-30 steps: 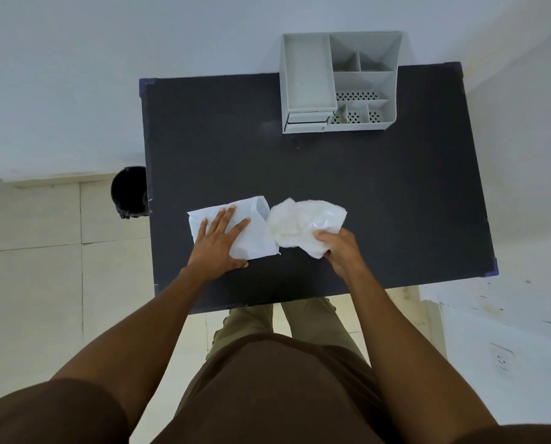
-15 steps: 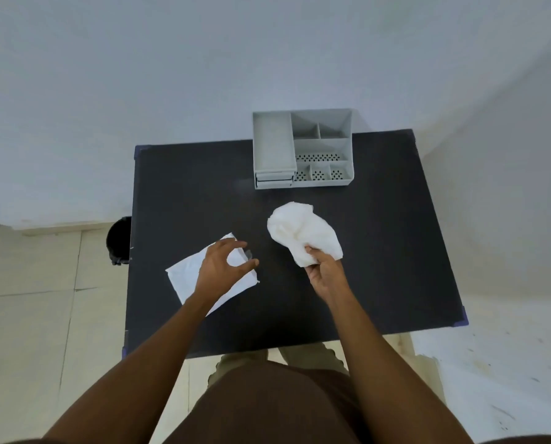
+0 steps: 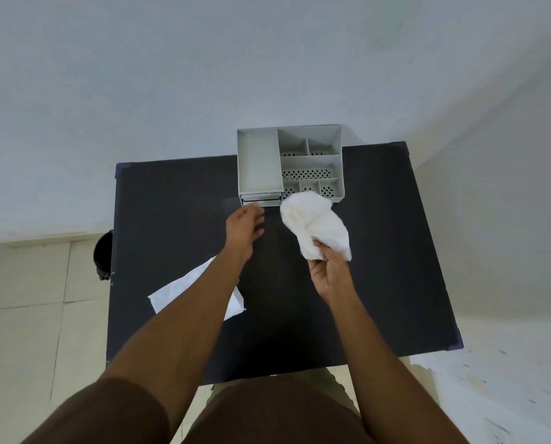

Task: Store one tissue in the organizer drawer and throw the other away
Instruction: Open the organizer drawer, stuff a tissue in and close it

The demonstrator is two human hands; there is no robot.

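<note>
A grey desk organizer [image 3: 258, 161] stands at the far edge of the black table [image 3: 171, 203]; its small drawers [image 3: 261, 197] at the front left look closed. My right hand [image 3: 327, 274] grips a crumpled white tissue [image 3: 312, 219], held up just in front of the organizer's right half. My left hand [image 3: 243, 225] is empty, fingers loosely apart, its fingertips right at the drawer fronts. A flat white tissue [image 3: 175, 291] lies on the table near the left edge, partly hidden under my left forearm.
A black bin [image 3: 102, 251] stands on the tiled floor just past the table's left edge. White walls rise behind the table and to its right. My legs are at the table's near edge.
My left hand let go of the flat tissue and reached forward to the drawer fronts. My right hand carried the crumpled tissue up toward the organizer. The camera view tilted upward.
</note>
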